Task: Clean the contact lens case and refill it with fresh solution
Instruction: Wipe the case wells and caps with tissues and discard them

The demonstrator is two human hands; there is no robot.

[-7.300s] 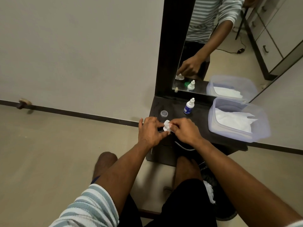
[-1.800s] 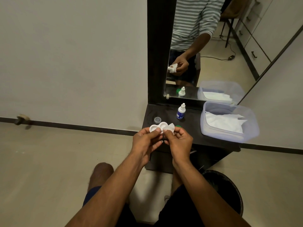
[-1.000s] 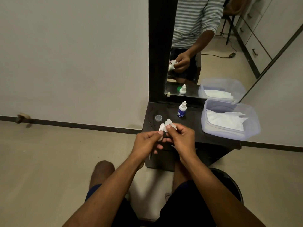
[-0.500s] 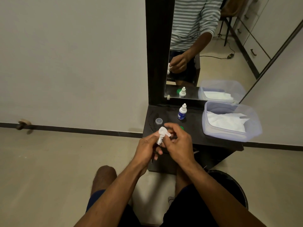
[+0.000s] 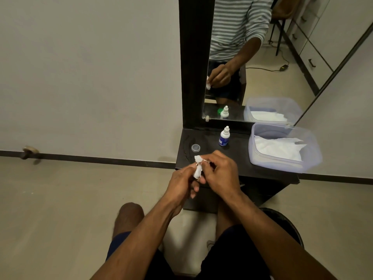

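Both hands meet above the front edge of the small black table (image 5: 238,158). My left hand (image 5: 181,184) pinches the white contact lens case (image 5: 197,172), held upright and mostly hidden by fingers. My right hand (image 5: 221,174) presses a small white tissue (image 5: 198,158) against the top of the case. Case and tissue are both white and hard to tell apart. The white solution bottle (image 5: 224,137) with a blue label stands upright at the back of the table. A small clear grey cap (image 5: 195,147) lies to its left.
A clear plastic tub (image 5: 310,150) holding white tissues fills the table's right side. A mirror (image 5: 242,57) in a dark frame rises behind the table. A black bin (image 5: 286,223) stands on the floor by my right leg.
The case has turned from lying flat with both cups showing to upright between my fingers. My right hand has kept working the tissue over it. The bottle and cap have not moved.
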